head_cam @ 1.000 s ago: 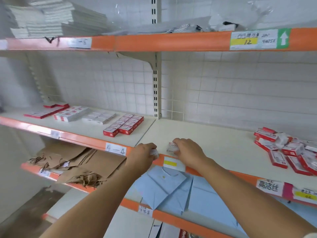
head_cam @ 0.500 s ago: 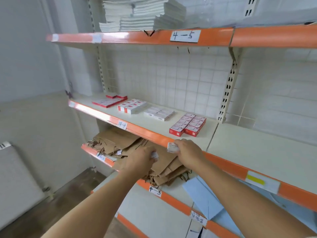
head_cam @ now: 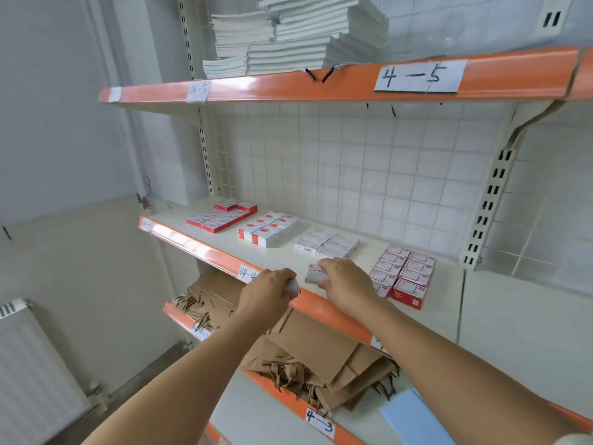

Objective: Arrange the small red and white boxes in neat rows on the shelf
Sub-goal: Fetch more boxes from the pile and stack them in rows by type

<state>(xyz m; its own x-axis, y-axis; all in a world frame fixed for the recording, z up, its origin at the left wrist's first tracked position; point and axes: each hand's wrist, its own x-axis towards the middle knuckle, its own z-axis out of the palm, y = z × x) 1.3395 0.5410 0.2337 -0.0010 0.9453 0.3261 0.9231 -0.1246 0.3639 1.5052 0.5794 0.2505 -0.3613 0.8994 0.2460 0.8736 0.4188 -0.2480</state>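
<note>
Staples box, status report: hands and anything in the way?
Right hand holds staples box over shelf edge. Left hand grips another small box. Nothing blocking.

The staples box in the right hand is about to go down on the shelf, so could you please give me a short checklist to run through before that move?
1. Right hand grips the staples box: ok.
2. Left hand holds a second small white item; whether it is a matching box: cannot tell.
3. Bare shelf in front of the white box group to take the box: ok.
4. Red and white block beside the right hand sits in even rows: ok.
5. Staples box squared with the rows: not ok, held tilted above the shelf edge.
</note>
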